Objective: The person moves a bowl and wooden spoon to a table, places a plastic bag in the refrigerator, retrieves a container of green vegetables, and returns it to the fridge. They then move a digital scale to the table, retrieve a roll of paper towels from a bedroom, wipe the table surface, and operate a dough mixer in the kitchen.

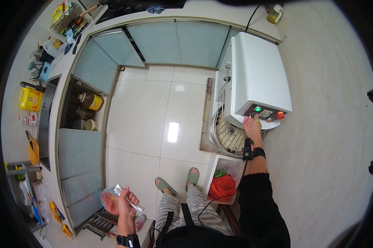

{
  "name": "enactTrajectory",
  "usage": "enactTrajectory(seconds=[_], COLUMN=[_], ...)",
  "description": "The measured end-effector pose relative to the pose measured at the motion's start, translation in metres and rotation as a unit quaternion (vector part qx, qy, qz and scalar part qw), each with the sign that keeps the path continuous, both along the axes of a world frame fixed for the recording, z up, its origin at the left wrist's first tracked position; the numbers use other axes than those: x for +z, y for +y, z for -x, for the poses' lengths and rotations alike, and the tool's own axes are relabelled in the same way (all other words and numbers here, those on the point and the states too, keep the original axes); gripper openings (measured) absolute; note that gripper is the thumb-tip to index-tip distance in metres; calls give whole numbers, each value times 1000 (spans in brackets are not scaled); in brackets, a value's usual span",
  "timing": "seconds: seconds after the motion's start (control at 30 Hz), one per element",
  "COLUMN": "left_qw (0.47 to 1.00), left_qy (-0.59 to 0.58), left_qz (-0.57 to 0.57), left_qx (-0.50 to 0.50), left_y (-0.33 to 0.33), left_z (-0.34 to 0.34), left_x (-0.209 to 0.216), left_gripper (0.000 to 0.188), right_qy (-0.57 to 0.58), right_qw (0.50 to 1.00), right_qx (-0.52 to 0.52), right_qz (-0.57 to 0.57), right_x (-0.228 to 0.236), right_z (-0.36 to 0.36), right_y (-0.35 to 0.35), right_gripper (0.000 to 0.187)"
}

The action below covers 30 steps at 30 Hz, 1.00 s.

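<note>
My right hand (pixel 252 124) reaches to the control panel (pixel 265 112) of a large white dough mixer (pixel 263 70). Its fingers are closed at a small dark knob (pixel 253 115), mostly covered by the fingertips, just below a green lit button (pixel 258 108). A red push button (pixel 281 115) sits at the panel's right end. Under the mixer's head, a round wire guard (pixel 232 136) covers the bowl. At the lower left, my left hand (pixel 127 203) grips a clear round dish (pixel 109 201) with reddish contents. A silvery bar crosses the same fist; whether it belongs to the dish I cannot tell.
A white bin (pixel 211 177) holding red and green bags stands below the mixer. Pale blue cabinets line the left and far sides; one open compartment holds a large brown oil bottle (pixel 91 101). A yellow jug (pixel 30 99) stands on the left counter. A cable trails across my lap.
</note>
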<state>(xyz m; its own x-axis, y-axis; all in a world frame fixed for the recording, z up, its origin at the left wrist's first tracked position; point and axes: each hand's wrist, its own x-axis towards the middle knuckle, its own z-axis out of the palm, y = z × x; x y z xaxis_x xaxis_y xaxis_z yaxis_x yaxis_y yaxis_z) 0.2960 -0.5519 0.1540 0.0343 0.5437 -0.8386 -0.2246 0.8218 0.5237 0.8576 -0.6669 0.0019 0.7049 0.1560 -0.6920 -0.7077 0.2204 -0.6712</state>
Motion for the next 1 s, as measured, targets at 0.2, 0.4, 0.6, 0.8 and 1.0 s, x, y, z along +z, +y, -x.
enactTrajectory(seconds=[0.2,0.4,0.6,0.8,1.0], left_qw=[1000,1000,998,991,971], left_qy=[4,-5,19,43,105], left_qz=[13,-18,-52,-106,-174], left_qx=[-7,-8,-12,-67,-123], left_y=[2,1,0,13,55], left_z=[-6,-9,-10,13,61], left_x=[-3,3,6,13,33], left_gripper=[32,17,21,22,27], right_qy=[53,-64,13,63,162], right_qw=[998,992,994,966,969], right_qx=[14,77,110,217,157], right_qz=[-39,81,-24,-128,-97], right_x=[3,23,28,42,86], right_z=[1,14,32,124,246], right_y=[-9,2,-5,-53,-86], right_gripper=[54,37,36,21,14])
